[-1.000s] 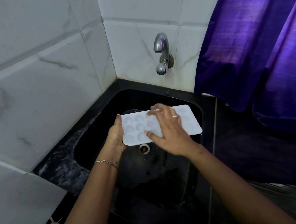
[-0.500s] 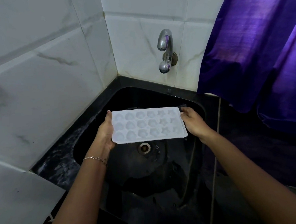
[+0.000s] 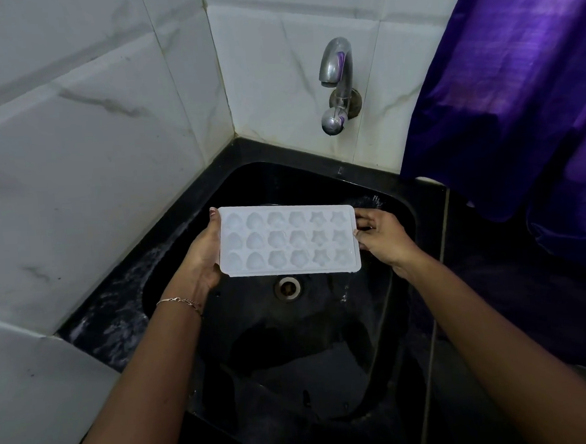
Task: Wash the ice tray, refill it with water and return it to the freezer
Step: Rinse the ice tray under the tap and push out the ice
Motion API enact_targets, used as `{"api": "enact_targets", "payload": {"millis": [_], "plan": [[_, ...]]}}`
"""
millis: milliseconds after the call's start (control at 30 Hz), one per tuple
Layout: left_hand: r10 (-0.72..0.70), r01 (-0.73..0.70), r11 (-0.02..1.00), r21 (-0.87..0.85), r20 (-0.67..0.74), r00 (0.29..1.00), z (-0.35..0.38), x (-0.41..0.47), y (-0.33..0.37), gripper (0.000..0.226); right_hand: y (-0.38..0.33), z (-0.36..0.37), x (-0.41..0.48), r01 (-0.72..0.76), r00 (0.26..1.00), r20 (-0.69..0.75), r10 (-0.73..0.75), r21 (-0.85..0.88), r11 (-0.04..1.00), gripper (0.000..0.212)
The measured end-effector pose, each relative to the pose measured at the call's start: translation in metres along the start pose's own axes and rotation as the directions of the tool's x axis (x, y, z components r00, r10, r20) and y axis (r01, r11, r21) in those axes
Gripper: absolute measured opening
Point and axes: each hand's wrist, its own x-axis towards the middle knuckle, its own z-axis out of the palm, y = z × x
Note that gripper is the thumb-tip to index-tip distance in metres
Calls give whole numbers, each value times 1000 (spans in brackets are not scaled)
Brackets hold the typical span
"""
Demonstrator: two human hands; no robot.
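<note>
A white ice tray (image 3: 288, 239) with several shaped moulds, cavities facing up, hangs level over the black sink (image 3: 317, 186), above the drain (image 3: 287, 287). My left hand (image 3: 202, 254) grips its left short edge, thumb on the rim. At the opposite short edge my right hand (image 3: 381, 237) holds the tray with curled fingers. The metal tap (image 3: 338, 81) sticks out of the tiled wall behind; no water runs from it.
White marble-look tiles close the left and back sides. The black counter (image 3: 112, 318) left of the sink is wet. A purple curtain (image 3: 516, 88) hangs at the right over a dark counter.
My right hand left the top of the tray and took its right edge. The tray turned level and straight, and it has stayed over the drain.
</note>
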Motion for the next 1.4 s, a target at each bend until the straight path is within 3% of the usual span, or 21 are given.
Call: {"api": "enact_targets", "payload": {"millis": [467, 733, 1400], "plan": [[31, -30, 999, 40, -22, 999, 1, 12, -6, 51, 9, 7, 6, 12, 999, -53, -11, 14, 1000, 52], [71, -74, 995, 60, 53, 996, -1, 12, 2, 59, 11, 6, 4, 12, 998, -60, -10, 38, 999, 52], [190, -199, 979, 49, 148, 971, 11, 7, 23, 64, 8, 6, 2, 21, 988, -157, -6, 95, 995, 26]]}}
